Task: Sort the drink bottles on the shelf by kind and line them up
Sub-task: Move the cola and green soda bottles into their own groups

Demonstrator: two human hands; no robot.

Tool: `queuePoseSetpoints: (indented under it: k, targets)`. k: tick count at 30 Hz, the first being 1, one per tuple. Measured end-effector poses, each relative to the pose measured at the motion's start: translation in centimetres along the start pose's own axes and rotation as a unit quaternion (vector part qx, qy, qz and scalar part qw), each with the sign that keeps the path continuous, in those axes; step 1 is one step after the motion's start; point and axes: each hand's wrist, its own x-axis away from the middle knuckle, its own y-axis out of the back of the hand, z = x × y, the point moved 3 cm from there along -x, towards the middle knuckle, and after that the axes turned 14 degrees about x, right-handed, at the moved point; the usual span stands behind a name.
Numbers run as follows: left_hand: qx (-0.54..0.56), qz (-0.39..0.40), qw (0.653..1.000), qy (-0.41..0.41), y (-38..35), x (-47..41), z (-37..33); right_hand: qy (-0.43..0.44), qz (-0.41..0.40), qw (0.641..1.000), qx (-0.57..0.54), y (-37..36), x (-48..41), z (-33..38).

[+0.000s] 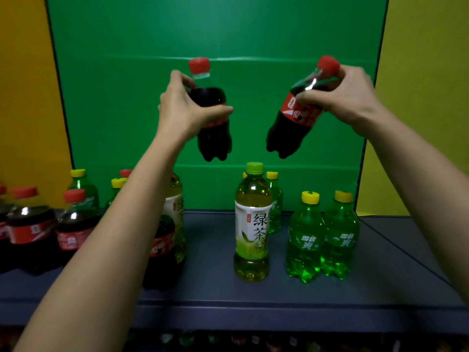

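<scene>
On the dark shelf [228, 295], nearest the front, a green tea bottle [251, 224] is stood upright and is taken as the landmark. Just right of it, two Sprite bottles [304, 237] are set side by side, touching, and a third Sprite bottle [275, 204] is seen just behind it. Left of it, a half-hidden cola bottle [162, 250] and a second tea bottle [176, 199] are covered in part by the left forearm. Further left, a cola cluster [30, 224] is gathered with more Sprite [83, 189] behind. Above and beyond the landmark, two colas are held clear of the shelf. The upright cola [213, 123] is gripped round its shoulder by the left hand [182, 107], fingers and thumb curled. The tilted cola [294, 123] is clasped near its neck by the right hand [340, 95]. The sorting is judged partway done: colas are massed at the left, yet tea and Sprite are mixed among them, and no straight rows are formed
</scene>
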Motion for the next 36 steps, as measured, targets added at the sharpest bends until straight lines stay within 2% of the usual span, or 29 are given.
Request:
queuePoseSetpoints:
  k: [9,20,25,30,36]
  targets:
    - [-0.015,0.02,1.0,-0.008,9.5,3.3,-3.8,0.058,0.052,0.994,-0.075,-3.1,2.6,9.1]
    - [-0.04,0.036,0.997,0.053,21.4,4.8,-0.6,0.079,0.097,0.989,-0.081,-11.8,5.3,19.0]
    - [-0.037,0.069,0.995,0.069,25.2,4.3,2.3,0.06,0.112,0.991,-0.038,-15.7,7.0,22.0]
    - [-0.036,0.116,0.989,0.086,28.0,5.0,7.0,0.04,0.106,0.991,0.073,-19.2,9.8,23.8]
    - [-0.044,0.133,0.985,0.097,28.6,7.4,12.1,-0.033,0.13,0.978,0.158,-22.3,13.2,23.1]
